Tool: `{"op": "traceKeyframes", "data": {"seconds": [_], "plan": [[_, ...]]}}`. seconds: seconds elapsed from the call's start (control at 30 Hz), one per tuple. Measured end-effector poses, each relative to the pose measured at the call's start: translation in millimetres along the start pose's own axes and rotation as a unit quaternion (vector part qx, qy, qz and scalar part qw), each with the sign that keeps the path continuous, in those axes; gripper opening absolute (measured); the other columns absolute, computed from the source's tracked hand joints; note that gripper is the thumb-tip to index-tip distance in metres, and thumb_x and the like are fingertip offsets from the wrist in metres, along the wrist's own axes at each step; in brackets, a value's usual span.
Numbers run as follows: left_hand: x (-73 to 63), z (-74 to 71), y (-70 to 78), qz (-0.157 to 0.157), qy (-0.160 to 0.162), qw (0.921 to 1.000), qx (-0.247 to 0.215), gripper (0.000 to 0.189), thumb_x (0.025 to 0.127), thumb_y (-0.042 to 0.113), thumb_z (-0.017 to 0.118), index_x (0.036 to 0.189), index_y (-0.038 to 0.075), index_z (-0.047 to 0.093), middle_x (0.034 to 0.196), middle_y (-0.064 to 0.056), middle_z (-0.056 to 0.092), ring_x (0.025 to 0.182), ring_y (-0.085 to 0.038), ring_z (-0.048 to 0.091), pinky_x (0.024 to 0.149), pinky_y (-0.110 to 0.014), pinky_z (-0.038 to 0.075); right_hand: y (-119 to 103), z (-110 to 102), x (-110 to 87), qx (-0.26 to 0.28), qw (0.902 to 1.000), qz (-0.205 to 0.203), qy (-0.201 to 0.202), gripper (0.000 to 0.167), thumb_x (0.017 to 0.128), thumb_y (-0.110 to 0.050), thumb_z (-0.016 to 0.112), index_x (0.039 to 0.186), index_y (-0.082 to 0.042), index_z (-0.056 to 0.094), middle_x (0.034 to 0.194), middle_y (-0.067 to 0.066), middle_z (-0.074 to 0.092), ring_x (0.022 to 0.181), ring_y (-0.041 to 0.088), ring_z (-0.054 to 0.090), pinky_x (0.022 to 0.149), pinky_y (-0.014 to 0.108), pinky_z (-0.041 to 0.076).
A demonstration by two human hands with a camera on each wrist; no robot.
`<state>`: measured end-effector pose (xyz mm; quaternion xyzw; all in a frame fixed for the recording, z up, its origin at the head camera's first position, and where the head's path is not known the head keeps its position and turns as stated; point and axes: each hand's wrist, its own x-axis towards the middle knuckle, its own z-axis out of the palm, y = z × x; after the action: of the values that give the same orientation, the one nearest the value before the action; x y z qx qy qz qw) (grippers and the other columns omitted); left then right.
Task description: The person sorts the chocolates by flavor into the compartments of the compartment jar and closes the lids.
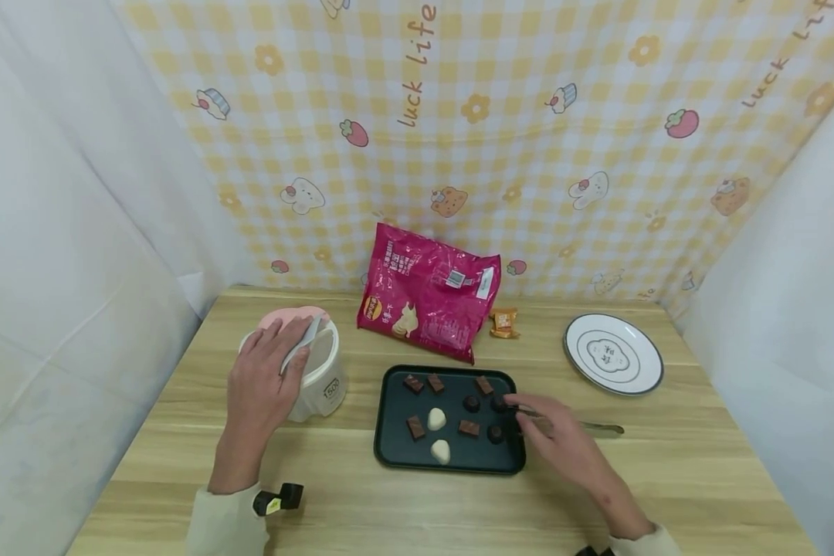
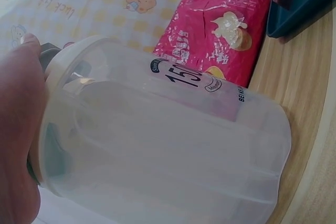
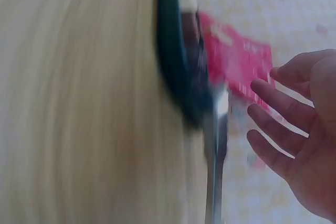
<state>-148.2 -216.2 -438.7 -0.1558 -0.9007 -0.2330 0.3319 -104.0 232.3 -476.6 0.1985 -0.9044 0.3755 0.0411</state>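
My left hand [image 1: 267, 371] is over the top of a clear plastic jar [image 2: 173, 124] marked 1500, fingers across its pink lid [image 1: 278, 315] and thumb against a raised pale flap [image 1: 302, 344], which it grips. My right hand [image 1: 563, 436] hovers by the right edge of a dark green tray [image 1: 452, 466], its fingers loosely spread and holding nothing in the right wrist view. A slim metal utensil [image 3: 215, 150] lies with one end at the tray; my hand hides part of it in the head view. Brown chocolate bars [image 1: 415, 427], dark round chocolates [image 1: 471, 403] and two white pieces [image 1: 436, 418] sit on the tray.
Behind the tray, a magenta snack bag [image 1: 431, 289] leans by the patterned curtain [image 1: 472, 154]. A small orange wrapped packet [image 1: 504, 323] lies to its right. A white plate [image 1: 615, 353] is at the back right of the wooden table [image 1: 361, 510].
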Motion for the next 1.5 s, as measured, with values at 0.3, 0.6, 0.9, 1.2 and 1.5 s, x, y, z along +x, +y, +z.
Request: {"op": "traceKeyframes", "data": {"seconds": [0.3,0.6,0.9,1.2,1.5], "plan": [[-0.9,-0.8,-0.5,-0.010,-0.005,0.9999,0.002,0.050,0.109,0.043,0.042,0.141,0.010,0.063,0.137,-0.014,0.065,0.128,-0.044,0.057,0.113,-0.057,0.036,39,-31,-24.0,-0.109,0.9923,-0.044,0.039,0.041,0.086,0.005,0.078,0.125,-0.004,0.070,0.124,0.007,0.071,0.114,0.028,0.066,0.090,0.048,0.056],[-1.4,1.7,-2.6,-0.003,0.009,0.9999,-0.003,0.055,0.110,0.048,0.038,0.140,0.011,0.065,0.137,-0.012,0.065,0.128,-0.044,0.058,0.113,-0.057,0.035,66,-44,-38.3,-0.149,0.9859,-0.074,0.020,0.052,0.081,-0.003,0.085,0.130,-0.002,0.067,0.130,0.016,0.066,0.119,0.035,0.061,0.109,0.023,0.037],[-1.5,1.4,-2.8,-0.002,0.015,0.9999,-0.001,0.057,0.110,0.050,0.038,0.139,0.010,0.065,0.136,-0.013,0.066,0.126,-0.044,0.059,0.111,-0.058,0.037,73,-45,-35.7,-0.161,0.9841,-0.076,0.002,0.050,0.077,-0.001,0.088,0.124,-0.005,0.072,0.127,0.017,0.066,0.116,0.039,0.060,0.092,0.058,0.048],[-1.7,2.6,-0.3,-0.001,0.011,0.9999,-0.009,0.055,0.109,0.048,0.040,0.139,0.009,0.066,0.136,-0.012,0.066,0.126,-0.044,0.058,0.111,-0.058,0.037,77,-45,-38.4,-0.177,0.9819,-0.067,-0.005,0.044,0.075,-0.001,0.089,0.117,-0.008,0.076,0.125,0.015,0.067,0.114,0.039,0.062,0.092,0.059,0.050],[-1.7,0.5,-0.1,-0.007,0.018,0.9997,-0.013,0.051,0.109,0.045,0.044,0.139,0.010,0.066,0.135,-0.012,0.066,0.125,-0.044,0.059,0.110,-0.059,0.038,69,-49,-36.7,-0.163,0.9851,-0.045,-0.029,0.037,0.079,-0.002,0.086,0.114,-0.011,0.077,0.115,0.002,0.074,0.106,0.027,0.069,0.089,0.050,0.056]]}}
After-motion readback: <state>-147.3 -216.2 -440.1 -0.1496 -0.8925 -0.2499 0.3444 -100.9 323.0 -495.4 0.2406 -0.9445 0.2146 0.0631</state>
